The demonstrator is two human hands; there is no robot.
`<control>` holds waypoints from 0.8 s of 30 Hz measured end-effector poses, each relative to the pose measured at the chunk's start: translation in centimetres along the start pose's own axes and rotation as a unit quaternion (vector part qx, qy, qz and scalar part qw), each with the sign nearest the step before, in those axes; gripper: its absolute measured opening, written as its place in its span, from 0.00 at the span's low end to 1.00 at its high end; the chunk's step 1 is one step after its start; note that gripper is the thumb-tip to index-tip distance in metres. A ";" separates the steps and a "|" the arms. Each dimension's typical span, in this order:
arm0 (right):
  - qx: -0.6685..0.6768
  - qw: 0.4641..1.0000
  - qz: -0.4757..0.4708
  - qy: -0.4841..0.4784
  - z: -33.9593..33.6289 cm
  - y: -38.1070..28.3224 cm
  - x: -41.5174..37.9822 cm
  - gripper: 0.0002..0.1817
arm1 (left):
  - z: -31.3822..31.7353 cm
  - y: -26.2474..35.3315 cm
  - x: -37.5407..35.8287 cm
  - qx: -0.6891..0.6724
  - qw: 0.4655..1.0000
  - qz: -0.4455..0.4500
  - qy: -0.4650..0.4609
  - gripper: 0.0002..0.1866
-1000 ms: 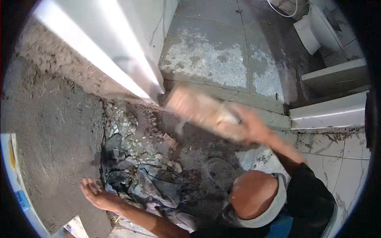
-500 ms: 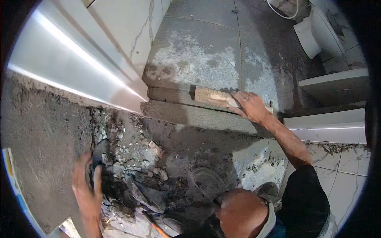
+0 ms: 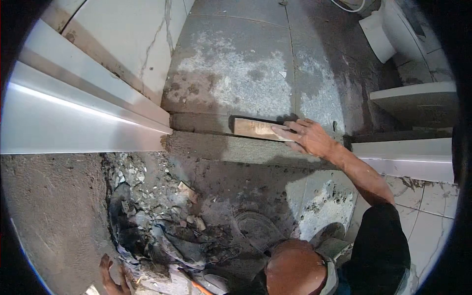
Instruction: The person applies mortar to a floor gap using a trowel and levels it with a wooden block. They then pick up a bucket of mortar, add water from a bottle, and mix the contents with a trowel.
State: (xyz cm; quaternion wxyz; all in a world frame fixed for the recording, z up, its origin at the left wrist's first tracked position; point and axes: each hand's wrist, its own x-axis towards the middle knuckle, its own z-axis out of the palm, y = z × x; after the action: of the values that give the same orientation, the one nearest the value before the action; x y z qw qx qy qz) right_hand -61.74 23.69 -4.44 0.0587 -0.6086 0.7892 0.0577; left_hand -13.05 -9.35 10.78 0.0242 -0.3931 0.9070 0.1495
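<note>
My right hand (image 3: 307, 137) is closed on the right part of a wooden block (image 3: 250, 128), which lies along the mortar strip (image 3: 216, 145) across the doorway. My left hand (image 3: 114, 279) is low at the left with its fingers apart and nothing in them. It is just beside a dark, dirty cloth (image 3: 182, 250) and rubble (image 3: 142, 189). A broken tile piece (image 3: 187, 192) lies right of the rubble.
White door frame parts stand at left (image 3: 88, 118) and right (image 3: 403, 150). A toilet (image 3: 393, 32) is at the upper right. An orange-handled tool (image 3: 200, 288) lies at the bottom. A knee-like rounded shape (image 3: 295, 265) is at bottom centre.
My left hand has moved down, away from the dark cloth and rubble. The block and my right hand have shifted slightly left and down in the view, which has itself turned a little.
</note>
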 end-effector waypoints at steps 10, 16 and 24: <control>0.004 1.000 -0.009 0.012 0.3 -0.2 0.2 0.29 | -1.6 1.9 0.3 0.042 0.997 -0.063 -0.030 0.17; 0.004 1.000 -0.003 0.021 0.1 -2.5 5.2 0.31 | -0.1 0.4 -0.1 -0.066 0.996 -0.045 -0.029 0.21; 0.028 0.995 -0.030 0.095 0.8 -1.3 3.0 0.31 | -0.5 0.9 -0.4 -0.044 0.998 -0.037 -0.011 0.22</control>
State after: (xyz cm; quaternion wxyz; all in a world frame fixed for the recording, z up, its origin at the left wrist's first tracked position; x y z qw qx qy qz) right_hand -61.19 20.60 -5.73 0.0027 -0.6332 0.7736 -0.0244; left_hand -13.36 -8.61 11.55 0.0225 -0.4251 0.8841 0.1926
